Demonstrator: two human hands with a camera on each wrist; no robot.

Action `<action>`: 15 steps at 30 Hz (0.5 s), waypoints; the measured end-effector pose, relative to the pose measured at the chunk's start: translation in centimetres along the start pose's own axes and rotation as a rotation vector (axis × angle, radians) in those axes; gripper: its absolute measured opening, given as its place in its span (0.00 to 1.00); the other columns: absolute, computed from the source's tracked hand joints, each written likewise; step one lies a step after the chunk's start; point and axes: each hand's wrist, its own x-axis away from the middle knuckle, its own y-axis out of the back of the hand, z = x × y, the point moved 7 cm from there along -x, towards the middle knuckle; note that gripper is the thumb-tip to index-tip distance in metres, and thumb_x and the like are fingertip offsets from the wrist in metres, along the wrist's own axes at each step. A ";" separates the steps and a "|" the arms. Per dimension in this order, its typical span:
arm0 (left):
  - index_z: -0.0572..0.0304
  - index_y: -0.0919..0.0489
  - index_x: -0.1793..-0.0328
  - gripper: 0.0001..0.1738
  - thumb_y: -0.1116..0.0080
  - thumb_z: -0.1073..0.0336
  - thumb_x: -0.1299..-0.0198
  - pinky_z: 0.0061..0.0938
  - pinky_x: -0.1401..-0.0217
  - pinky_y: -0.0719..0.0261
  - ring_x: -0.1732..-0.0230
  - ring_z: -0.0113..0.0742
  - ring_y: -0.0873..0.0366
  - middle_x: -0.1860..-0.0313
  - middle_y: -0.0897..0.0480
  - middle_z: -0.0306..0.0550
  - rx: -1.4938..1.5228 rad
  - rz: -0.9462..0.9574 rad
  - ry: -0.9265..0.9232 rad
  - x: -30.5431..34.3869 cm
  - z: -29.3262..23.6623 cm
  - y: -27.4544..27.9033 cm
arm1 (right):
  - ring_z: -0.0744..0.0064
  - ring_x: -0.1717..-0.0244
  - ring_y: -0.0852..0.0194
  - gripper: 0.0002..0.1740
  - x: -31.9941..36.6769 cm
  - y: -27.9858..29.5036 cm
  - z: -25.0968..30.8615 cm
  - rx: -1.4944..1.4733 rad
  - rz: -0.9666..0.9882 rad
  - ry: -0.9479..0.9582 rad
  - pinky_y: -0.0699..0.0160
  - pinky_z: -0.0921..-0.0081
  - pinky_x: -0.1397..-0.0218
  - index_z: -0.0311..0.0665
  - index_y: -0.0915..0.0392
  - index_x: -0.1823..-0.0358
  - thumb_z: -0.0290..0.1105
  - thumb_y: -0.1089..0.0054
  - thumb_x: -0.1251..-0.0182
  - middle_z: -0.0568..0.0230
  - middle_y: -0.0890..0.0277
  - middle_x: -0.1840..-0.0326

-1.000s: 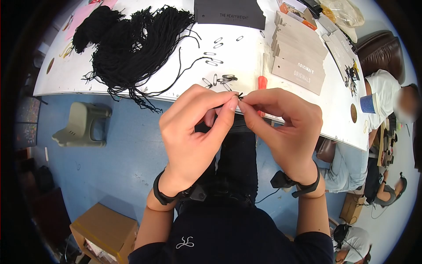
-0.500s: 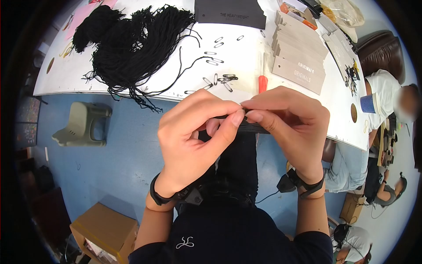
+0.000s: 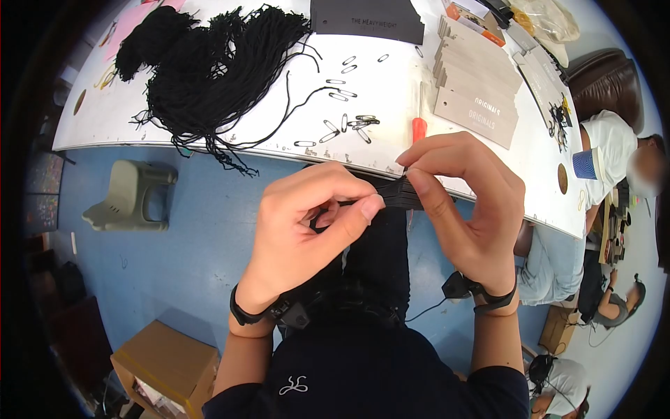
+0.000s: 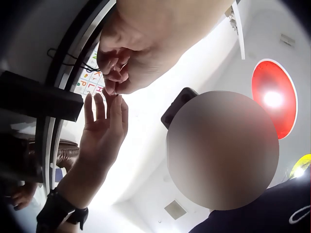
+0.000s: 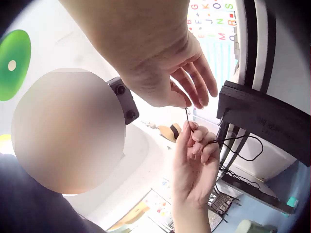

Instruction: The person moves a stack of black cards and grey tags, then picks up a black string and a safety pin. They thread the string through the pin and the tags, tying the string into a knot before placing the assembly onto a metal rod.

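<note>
My left hand pinches a thin black cord between thumb and index finger, its other fingers curled in. A loop of that cord hangs out past the left hand in the right wrist view. The tips of my right thumb and index finger pinch the cord's short upper end; the rest of the right hand arches loosely. A short dark stretch of cord spans the two hands. Behind the fingertips, a stack of black cards juts out at the table edge. Several black safety pins lie on the table beyond.
A big bundle of black cords covers the table's left side. Grey printed cards fan out at right, near a red-handled tool. A black card lies at the back. Low stool at left; people sit at right.
Both hands have dropped slightly toward the body. Their fingertips, together before, have drawn apart, the right hand shifting rightward. The black card stack now shows between them.
</note>
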 end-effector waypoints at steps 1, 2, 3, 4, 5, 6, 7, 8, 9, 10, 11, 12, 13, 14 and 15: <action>0.71 0.21 0.67 0.01 0.41 0.78 0.45 0.15 0.71 0.33 0.73 0.25 0.28 0.71 0.22 0.45 -0.002 0.002 0.035 0.0 0.3 0.0 | 0.69 0.73 0.26 0.06 -0.1 -0.1 -0.1 0.000 0.000 0.000 0.27 0.80 0.70 0.32 0.26 0.71 0.16 0.38 0.48 0.61 0.25 0.71; 0.71 0.21 0.67 0.01 0.41 0.78 0.45 0.15 0.71 0.33 0.73 0.25 0.28 0.71 0.22 0.45 -0.002 0.002 0.035 0.1 0.4 0.1 | 0.69 0.73 0.26 0.06 -0.1 -0.1 0.0 0.011 -0.007 0.016 0.27 0.80 0.70 0.33 0.26 0.71 0.16 0.39 0.48 0.61 0.25 0.71; 0.71 0.21 0.67 0.02 0.42 0.77 0.44 0.15 0.71 0.34 0.73 0.24 0.28 0.71 0.22 0.45 0.011 -0.003 0.042 0.1 0.6 0.2 | 0.68 0.73 0.26 0.07 -0.1 0.0 0.0 0.022 -0.014 0.031 0.27 0.80 0.71 0.33 0.26 0.71 0.16 0.39 0.49 0.61 0.25 0.71; 0.71 0.21 0.67 0.03 0.42 0.76 0.43 0.15 0.72 0.34 0.73 0.24 0.29 0.71 0.22 0.45 0.024 -0.008 0.049 0.1 0.8 0.2 | 0.68 0.73 0.26 0.07 -0.1 0.1 0.1 0.022 -0.014 0.031 0.27 0.80 0.71 0.33 0.26 0.71 0.16 0.39 0.49 0.61 0.25 0.71; 0.71 0.21 0.67 0.03 0.42 0.76 0.43 0.15 0.72 0.34 0.73 0.24 0.29 0.71 0.22 0.45 0.024 -0.008 0.049 0.1 1.0 0.1 | 0.71 0.70 0.26 0.05 -0.1 0.0 0.1 0.009 0.018 0.000 0.28 0.80 0.67 0.32 0.25 0.71 0.16 0.39 0.48 0.60 0.23 0.69; 0.69 0.21 0.65 0.02 0.41 0.76 0.43 0.15 0.74 0.37 0.74 0.20 0.31 0.72 0.23 0.41 0.053 -0.021 0.046 0.2 1.2 0.1 | 0.73 0.68 0.25 0.04 -0.1 -0.2 0.1 -0.004 0.050 -0.032 0.28 0.81 0.64 0.31 0.25 0.71 0.16 0.40 0.47 0.59 0.22 0.67; 0.67 0.20 0.64 0.02 0.41 0.75 0.42 0.14 0.76 0.40 0.75 0.17 0.34 0.73 0.23 0.37 0.081 -0.035 0.044 0.2 1.4 0.1 | 0.73 0.68 0.25 0.04 -0.1 -0.2 0.3 -0.005 0.052 -0.031 0.28 0.81 0.64 0.31 0.25 0.71 0.16 0.40 0.47 0.59 0.22 0.67; 0.67 0.20 0.64 0.02 0.41 0.75 0.42 0.14 0.76 0.40 0.75 0.17 0.34 0.73 0.23 0.37 0.082 -0.037 0.044 0.2 1.5 0.0 | 0.73 0.68 0.26 0.04 -0.2 -0.5 0.2 -0.086 0.093 -0.068 0.28 0.81 0.65 0.31 0.25 0.72 0.16 0.40 0.48 0.59 0.22 0.66; 0.68 0.20 0.64 0.03 0.42 0.75 0.42 0.14 0.75 0.38 0.74 0.16 0.33 0.72 0.22 0.37 0.152 -0.023 0.086 0.2 1.9 -0.2 | 0.73 0.69 0.26 0.05 -0.2 -0.8 0.1 -0.166 0.133 -0.105 0.29 0.81 0.65 0.32 0.25 0.72 0.16 0.40 0.49 0.59 0.23 0.66; 0.68 0.20 0.63 0.03 0.42 0.75 0.41 0.13 0.74 0.37 0.73 0.16 0.32 0.71 0.22 0.37 0.222 -0.009 0.126 0.3 2.2 -0.4 | 0.73 0.69 0.26 0.05 -0.2 -0.8 0.0 -0.165 0.134 -0.105 0.29 0.81 0.65 0.32 0.25 0.72 0.16 0.40 0.49 0.59 0.23 0.66; 0.68 0.20 0.63 0.03 0.42 0.75 0.41 0.13 0.74 0.37 0.73 0.16 0.32 0.71 0.22 0.37 0.223 -0.008 0.126 0.3 2.2 -0.4 | 0.73 0.69 0.26 0.04 -0.1 -0.7 -0.1 -0.162 0.139 -0.113 0.29 0.81 0.66 0.32 0.24 0.73 0.16 0.39 0.49 0.59 0.23 0.65; 0.69 0.20 0.63 0.03 0.43 0.75 0.41 0.13 0.73 0.36 0.73 0.16 0.32 0.70 0.21 0.38 0.201 0.031 0.147 0.3 2.3 -0.6 | 0.73 0.69 0.26 0.04 -0.1 -0.7 -0.3 -0.159 0.144 -0.121 0.29 0.81 0.67 0.32 0.24 0.73 0.17 0.39 0.49 0.59 0.23 0.64; 0.69 0.20 0.62 0.04 0.44 0.75 0.40 0.13 0.72 0.36 0.72 0.16 0.31 0.70 0.21 0.39 0.178 0.070 0.168 0.4 2.4 -0.8 | 0.73 0.69 0.26 0.04 -0.2 -0.8 -0.4 -0.158 0.145 -0.121 0.29 0.81 0.67 0.32 0.24 0.73 0.17 0.39 0.49 0.59 0.23 0.64; 0.69 0.20 0.62 0.04 0.44 0.75 0.40 0.13 0.72 0.36 0.72 0.16 0.31 0.70 0.21 0.39 0.179 0.069 0.168 0.5 2.3 -0.7 | 0.73 0.70 0.27 0.05 -0.3 -0.6 -0.4 -0.122 0.114 -0.101 0.29 0.81 0.70 0.33 0.25 0.73 0.16 0.39 0.49 0.61 0.24 0.65; 0.69 0.20 0.63 0.04 0.44 0.75 0.40 0.13 0.72 0.35 0.72 0.17 0.31 0.70 0.21 0.39 0.245 0.077 0.151 0.5 1.9 -0.7 | 0.72 0.71 0.27 0.07 -0.3 -0.4 -0.4 -0.085 0.083 -0.081 0.29 0.80 0.74 0.34 0.25 0.72 0.15 0.39 0.49 0.63 0.24 0.66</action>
